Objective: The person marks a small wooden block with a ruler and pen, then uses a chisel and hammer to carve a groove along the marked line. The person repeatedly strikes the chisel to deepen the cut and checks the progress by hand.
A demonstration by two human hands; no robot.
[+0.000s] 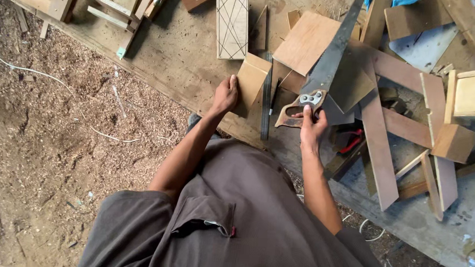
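i note the left hand [226, 94] pressed flat on a small plywood piece [250, 80], fingers closed over its near edge; the piece is pale tan, roughly rectangular, lying on the workbench [182, 56] just beside a dark steel ruler [266, 97]. the right hand [312, 126] is wrapped around the worn wooden handle of a hand saw [326, 62], whose long grey blade runs away across a square plywood board [305, 43]. sawdust floor [51, 130] lies to the left.
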